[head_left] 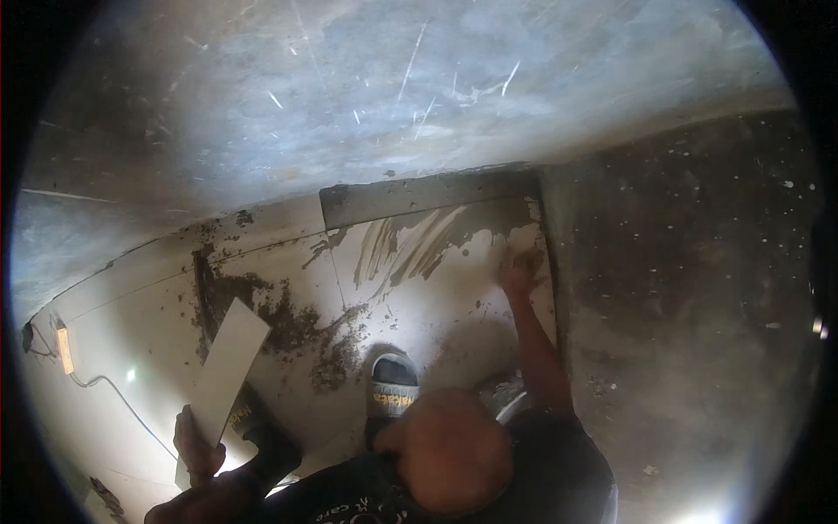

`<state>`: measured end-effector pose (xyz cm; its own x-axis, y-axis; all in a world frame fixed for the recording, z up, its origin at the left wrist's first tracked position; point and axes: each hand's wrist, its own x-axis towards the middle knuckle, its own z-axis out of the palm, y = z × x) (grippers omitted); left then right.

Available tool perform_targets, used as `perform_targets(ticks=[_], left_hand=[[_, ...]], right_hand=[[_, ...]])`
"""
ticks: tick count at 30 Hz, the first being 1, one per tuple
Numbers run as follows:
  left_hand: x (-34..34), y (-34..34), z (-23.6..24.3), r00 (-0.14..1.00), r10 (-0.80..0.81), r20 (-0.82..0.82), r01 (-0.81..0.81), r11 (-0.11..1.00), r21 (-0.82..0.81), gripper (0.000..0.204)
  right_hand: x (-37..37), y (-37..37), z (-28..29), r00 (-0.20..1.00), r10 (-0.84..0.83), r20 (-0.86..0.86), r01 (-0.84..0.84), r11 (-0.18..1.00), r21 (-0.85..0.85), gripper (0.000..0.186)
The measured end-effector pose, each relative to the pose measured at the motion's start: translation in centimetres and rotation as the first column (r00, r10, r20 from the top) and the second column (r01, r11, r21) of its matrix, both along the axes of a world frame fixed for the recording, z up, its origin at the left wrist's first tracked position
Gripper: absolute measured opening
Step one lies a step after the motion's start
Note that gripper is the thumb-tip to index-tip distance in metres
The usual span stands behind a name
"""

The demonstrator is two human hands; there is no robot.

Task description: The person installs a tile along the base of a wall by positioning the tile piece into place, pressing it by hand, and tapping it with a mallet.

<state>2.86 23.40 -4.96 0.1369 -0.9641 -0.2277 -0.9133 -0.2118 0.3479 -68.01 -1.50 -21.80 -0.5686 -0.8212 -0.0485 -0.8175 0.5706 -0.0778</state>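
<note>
My left hand (199,447) grips the lower end of a long, narrow white tile strip (229,362), which it holds tilted over the floor. Out at the right, my right hand (521,269) is low over the white floor tiles (436,310), close to the corner with the dark wall. Its fingers are blurred, and I cannot make out whether anything is in them. Beside it, wet grey cement streaks (410,244) smear across the tiles. A bare grey strip (384,203) runs between these tiles and the far wall.
Crumbly dark mortar (292,319) litters the floor at middle left. A slipper (393,384) is on my foot in the middle. Far left, a small orange-and-white object (65,349) lies by a thin cable (131,402). A scratched grey wall (393,87) and a dark speckled wall (681,262) meet in a corner.
</note>
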Motion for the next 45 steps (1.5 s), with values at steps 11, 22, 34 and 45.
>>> perform_targets(ticks=[11, 22, 34, 45], left_hand=[[-0.1, 0.3, 0.1, 1.000, -0.007, -0.019, 0.005, 0.996, -0.085, 0.077], [-0.4, -0.3, 0.4, 0.999, 0.023, -0.037, -0.028, 0.989, -0.144, 0.070], [0.0, 0.4, 0.2, 0.998, 0.056, -0.005, -0.056, 0.997, -0.047, 0.074], [0.4, 0.8, 0.2, 0.998, 0.055, 0.002, -0.055, 0.998, 0.002, 0.078]], right_hand=[[2.0, -8.5, 1.4, 0.947, 0.107, 0.303, 0.040, 0.896, -0.443, 0.074], [11.2, -8.4, -3.2, 0.918, 0.247, 0.309, -0.175, 0.954, -0.244, 0.077], [2.4, -7.7, -2.8, 0.961, -0.197, 0.194, 0.186, 0.980, 0.072, 0.079], [9.3, -1.3, 0.8, 0.968, 0.043, 0.247, 0.037, 0.950, -0.309, 0.082]])
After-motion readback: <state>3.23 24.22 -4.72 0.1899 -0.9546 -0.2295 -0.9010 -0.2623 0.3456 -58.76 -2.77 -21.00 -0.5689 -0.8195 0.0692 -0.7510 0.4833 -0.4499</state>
